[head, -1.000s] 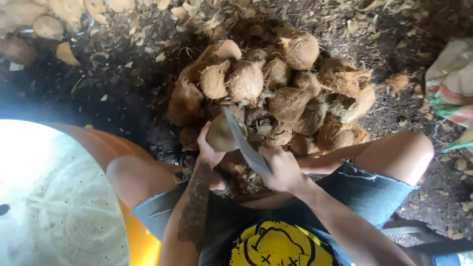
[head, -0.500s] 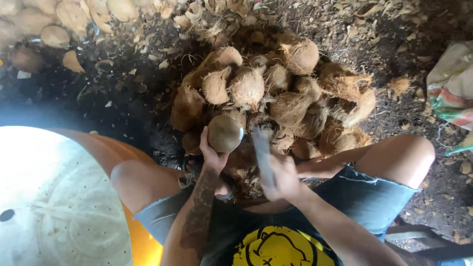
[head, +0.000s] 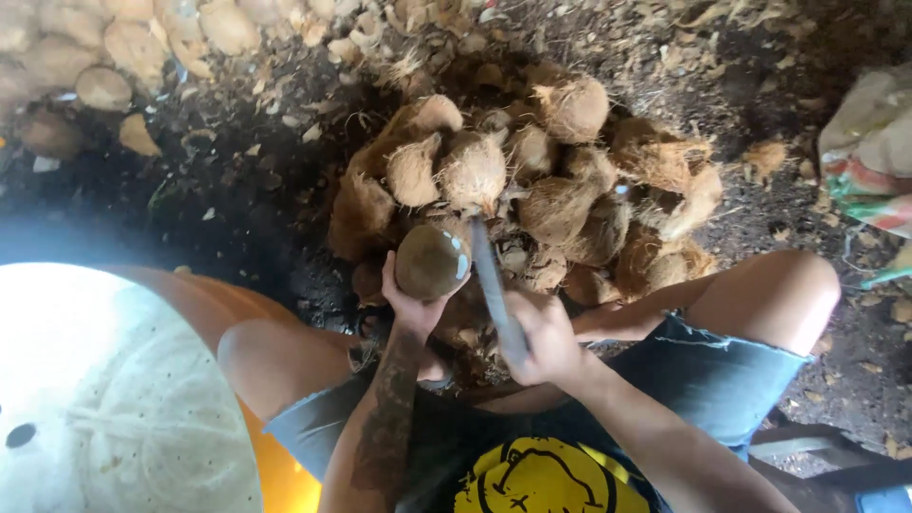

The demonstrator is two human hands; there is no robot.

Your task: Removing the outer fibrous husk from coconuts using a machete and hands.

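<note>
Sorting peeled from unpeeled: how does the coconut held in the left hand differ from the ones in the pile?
The held coconut looks smooth and rounded, with a pale cut patch; the pile coconuts are shaggy with brown fibre. The held one is gripped by the left hand beside the blade in the right hand; the pile lies on the ground. Both are brownish.

Wide-angle head view with bowed edges. Daylight falls from the left; glare washes out the white bucket [head: 104, 399] at the lower left corner. The dark ground [head: 237, 218] stays dim beside it. The moving blade [head: 494, 285] shows motion blur; husks [head: 532, 180] are moderately sharp.
</note>
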